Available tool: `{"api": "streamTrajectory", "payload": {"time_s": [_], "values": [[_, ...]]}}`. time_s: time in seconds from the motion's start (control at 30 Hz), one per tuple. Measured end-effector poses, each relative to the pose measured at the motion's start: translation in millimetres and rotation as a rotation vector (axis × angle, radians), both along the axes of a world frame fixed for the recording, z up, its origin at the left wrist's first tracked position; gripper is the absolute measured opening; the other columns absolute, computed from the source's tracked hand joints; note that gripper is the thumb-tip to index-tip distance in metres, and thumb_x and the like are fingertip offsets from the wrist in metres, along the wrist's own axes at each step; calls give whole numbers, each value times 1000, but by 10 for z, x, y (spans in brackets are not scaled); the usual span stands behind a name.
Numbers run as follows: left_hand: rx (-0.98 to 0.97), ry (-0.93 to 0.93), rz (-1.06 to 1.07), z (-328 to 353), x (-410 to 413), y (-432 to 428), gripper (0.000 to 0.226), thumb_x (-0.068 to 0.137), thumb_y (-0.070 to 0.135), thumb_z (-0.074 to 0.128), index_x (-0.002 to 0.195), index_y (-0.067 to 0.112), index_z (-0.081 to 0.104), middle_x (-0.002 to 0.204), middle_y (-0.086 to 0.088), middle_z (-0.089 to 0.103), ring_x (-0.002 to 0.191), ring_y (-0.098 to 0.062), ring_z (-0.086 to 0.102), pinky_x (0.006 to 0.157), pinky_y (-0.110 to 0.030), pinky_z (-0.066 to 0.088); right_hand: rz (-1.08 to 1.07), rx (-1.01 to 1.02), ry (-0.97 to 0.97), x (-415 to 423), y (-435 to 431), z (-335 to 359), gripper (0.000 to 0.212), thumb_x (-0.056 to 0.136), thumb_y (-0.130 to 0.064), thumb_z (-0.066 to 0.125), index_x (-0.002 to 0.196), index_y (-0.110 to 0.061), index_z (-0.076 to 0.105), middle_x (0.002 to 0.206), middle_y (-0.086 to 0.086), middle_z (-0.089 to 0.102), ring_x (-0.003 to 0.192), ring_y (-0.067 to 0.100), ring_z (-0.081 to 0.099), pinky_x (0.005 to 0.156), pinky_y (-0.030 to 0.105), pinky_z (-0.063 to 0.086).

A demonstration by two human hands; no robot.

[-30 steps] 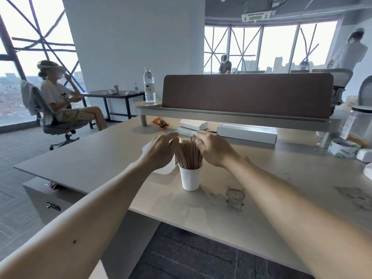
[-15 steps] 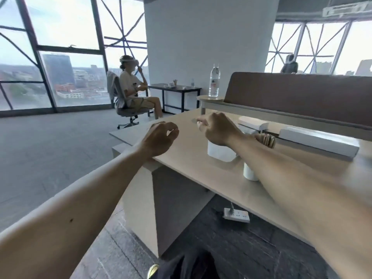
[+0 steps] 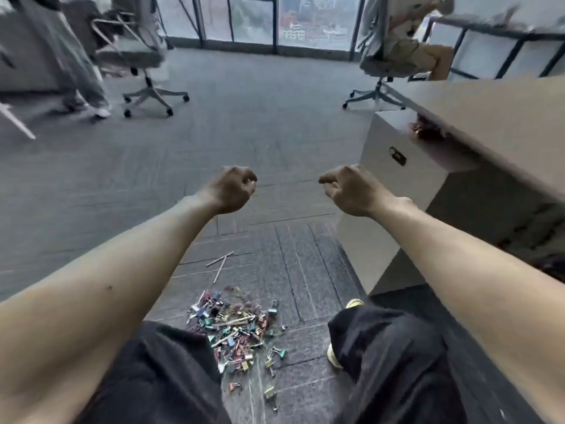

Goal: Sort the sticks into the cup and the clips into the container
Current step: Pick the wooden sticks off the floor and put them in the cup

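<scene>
Grip. Both hands were held out over the dark grey carpet-tiled floor with nothing visible in either: we saw the left hand balled into a tight fist and the right hand curled more loosely, its thumb tip close to the forefinger.

Work. A heap of small, many-coloured metal binder clips lay on the carpet between the person's black-trousered knees, well below the hands and apart from them. A few strays lay scattered just beside it. Two thin, pale wooden sticks lay crossed a little beyond the heap, and we made out more sticks tangled among the clips. The cup and the container were out of view; only a corner of the pale wood-topped desk and its white drawer pedestal showed at the right.

Handling, as we judged it. The sticks were light, stiff and probably easy to snap — best pinched near the middle or gathered several at a time. The clips were hard and light with springy wire handles that may hook one another, so a loose scoop would likely drag sticks along. We would draw the sticks out first, then take the clips by their bodies.
</scene>
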State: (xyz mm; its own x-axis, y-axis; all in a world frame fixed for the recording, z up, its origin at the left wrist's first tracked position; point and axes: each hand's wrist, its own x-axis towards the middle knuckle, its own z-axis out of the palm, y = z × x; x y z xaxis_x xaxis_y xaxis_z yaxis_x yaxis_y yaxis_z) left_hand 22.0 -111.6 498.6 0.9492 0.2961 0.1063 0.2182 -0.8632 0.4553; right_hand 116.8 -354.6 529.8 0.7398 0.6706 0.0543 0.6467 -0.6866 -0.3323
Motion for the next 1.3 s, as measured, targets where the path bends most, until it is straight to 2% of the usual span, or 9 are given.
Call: {"api": "streamTrajectory", "payload": {"time_s": [0.13, 0.3, 0.63, 0.73, 0.9, 1.17, 1.23, 1.3], "values": [[9, 166, 119, -652, -528, 658, 29, 94, 27, 54, 116, 16, 68, 119, -9, 68, 111, -28, 61, 94, -36, 48, 67, -70, 95, -210, 545, -724, 36, 94, -18, 52, 126, -13, 66, 131, 8, 65, 124, 26, 58, 103, 36, 46], [-45, 283, 192, -1359, -1024, 1174, 28, 94, 30, 54, 115, 17, 66, 119, -7, 68, 109, -27, 61, 94, -38, 49, 125, -195, 201, -481, 1041, -1521, 35, 92, -20, 53, 123, -17, 69, 127, 6, 67, 120, 28, 60, 101, 40, 48], [-127, 551, 211, -2854, -1817, 1609, 27, 94, 36, 55, 117, 25, 63, 121, -1, 65, 109, -23, 60, 96, -40, 50, 205, -330, 347, -1017, 1717, -2992, 27, 94, -20, 54, 113, -16, 73, 116, 3, 71, 105, 25, 65, 93, 42, 52], [-138, 585, 190, -3202, -1833, 1651, 23, 92, 37, 57, 111, 27, 64, 117, 0, 67, 107, -24, 61, 94, -40, 50, 206, -387, 361, -1058, 1768, -3355, 26, 94, -19, 55, 112, -16, 74, 112, 4, 72, 99, 27, 66, 89, 42, 55], [-116, 655, 150, -3799, -1657, 1671, 24, 90, 38, 58, 110, 26, 64, 114, -3, 68, 103, -26, 62, 91, -42, 52, 216, -425, 380, -957, 1887, -4011, 22, 92, -20, 54, 93, -16, 75, 96, 5, 73, 84, 27, 67, 80, 44, 58], [-35, 814, -40, -4735, -1206, 1515, 21, 94, 38, 57, 108, 23, 63, 110, -1, 65, 97, -23, 61, 85, -39, 53, 308, -510, 352, -643, 2103, -4937, 23, 94, -21, 56, 109, -20, 72, 107, 5, 71, 91, 29, 67, 81, 42, 57], [-6, 843, -85, -4914, -1118, 1490, 20, 93, 38, 58, 106, 23, 65, 106, 0, 66, 94, -23, 63, 83, -40, 55, 322, -525, 332, -565, 2181, -5121, 22, 94, -19, 56, 107, -16, 72, 105, 4, 71, 88, 28, 67, 78, 39, 57], [-1, 863, -117, -5120, -1065, 1488, 20, 93, 39, 59, 102, 22, 66, 100, 1, 67, 88, -20, 64, 78, -38, 57, 339, -550, 329, -517, 2248, -5340, 18, 94, -18, 56, 104, -15, 71, 101, 2, 71, 82, 23, 67, 68, 32, 57]]}}
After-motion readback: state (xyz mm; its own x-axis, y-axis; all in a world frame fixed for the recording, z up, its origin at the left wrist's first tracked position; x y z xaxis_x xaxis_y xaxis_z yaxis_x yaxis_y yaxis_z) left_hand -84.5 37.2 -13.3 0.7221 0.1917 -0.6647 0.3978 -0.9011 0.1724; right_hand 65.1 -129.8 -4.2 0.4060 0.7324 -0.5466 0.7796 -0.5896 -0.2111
